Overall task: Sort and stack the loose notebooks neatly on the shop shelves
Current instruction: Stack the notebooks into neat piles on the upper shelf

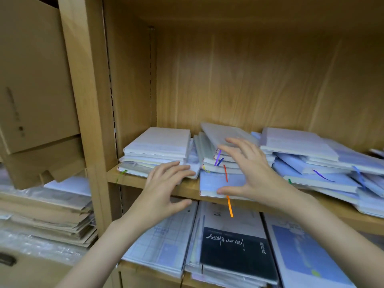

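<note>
Both hands, left hand [166, 179] and right hand [249, 173], fingers spread apart, are squaring the middle notebook pile [218, 163]; next, aligning its edges.

Warm, even light fills my view. The wooden shelf [145, 179] shades the row beneath, edges bow outward, and the cardboard boxes [35, 80] look blurred.

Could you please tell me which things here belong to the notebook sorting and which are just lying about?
Part of the job:
- left stack of notebooks
- leaning middle pile
- sprawled right pile
- left hand
- right hand

Just lying about:
- cardboard box
- black book on the lower shelf
- flattened cardboard
</note>
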{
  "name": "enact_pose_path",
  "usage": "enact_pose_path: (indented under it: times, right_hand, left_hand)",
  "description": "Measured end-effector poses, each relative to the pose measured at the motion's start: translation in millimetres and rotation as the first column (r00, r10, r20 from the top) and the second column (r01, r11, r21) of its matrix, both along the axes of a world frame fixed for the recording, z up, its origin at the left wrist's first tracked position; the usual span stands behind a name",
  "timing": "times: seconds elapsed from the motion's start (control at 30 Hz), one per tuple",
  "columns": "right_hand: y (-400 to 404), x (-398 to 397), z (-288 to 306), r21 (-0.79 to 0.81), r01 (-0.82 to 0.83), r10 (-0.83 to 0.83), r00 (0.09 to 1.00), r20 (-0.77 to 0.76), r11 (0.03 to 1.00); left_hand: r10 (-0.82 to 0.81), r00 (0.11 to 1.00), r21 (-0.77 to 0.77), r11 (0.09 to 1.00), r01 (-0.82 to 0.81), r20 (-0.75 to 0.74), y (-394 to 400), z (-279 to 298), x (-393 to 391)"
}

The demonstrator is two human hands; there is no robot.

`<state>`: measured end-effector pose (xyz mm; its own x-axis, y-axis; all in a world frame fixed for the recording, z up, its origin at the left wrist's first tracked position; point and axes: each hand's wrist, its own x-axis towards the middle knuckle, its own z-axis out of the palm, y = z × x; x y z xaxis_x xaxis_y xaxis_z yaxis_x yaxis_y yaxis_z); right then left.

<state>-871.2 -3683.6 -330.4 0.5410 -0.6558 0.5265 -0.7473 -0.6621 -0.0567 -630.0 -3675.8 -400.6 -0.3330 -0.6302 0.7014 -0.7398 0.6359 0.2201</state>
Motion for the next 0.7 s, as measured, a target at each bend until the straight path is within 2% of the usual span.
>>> enact_pose_path:
  times: [0.07,0.1,0.17,0.2,0.43,0.53,0.7]
  right_hand:
    - [8,-9,-15,-0.088,-0.033,0.032,0.999,-0.011,0.996]
    - [10,-12,-23,-0.132,-0.034,0.025,0.998,-0.066,0.991]
    - [10,-12,-35,-0.221,-0.008,-0.032,0.984,-0.176,0.975]
    - [9,-11,-37,-0.254,0.009,-0.056,0.982,-0.179,0.967]
    - [12,-4,-33,-0.355,0.084,-0.121,0.989,-0.084,0.931]
    - [15,-3,-26,-0.327,0.189,-0.196,0.980,0.012,0.926]
    - [11,-2,-4,-0.328,0.259,-0.230,0.965,0.126,0.908]
  left_hand:
    - [0.037,0.999,-0.028,0.999,-0.038,-0.033,1,-2,-4]
    - [0.056,0.997,-0.039,0.998,-0.058,-0.051,2,-3,-7]
    - [0.083,0.995,-0.048,0.995,-0.086,-0.050,3,-5,-9]
    - [0.090,0.995,-0.052,0.994,-0.091,-0.031,4,-6,-8]
    - [0.103,0.994,-0.053,0.994,-0.100,0.044,13,-3,-4]
    - [0.110,0.994,-0.022,0.994,-0.110,-0.002,19,0,-7]
    - [0.186,0.969,-0.025,0.981,-0.193,-0.163,25,5,-3]
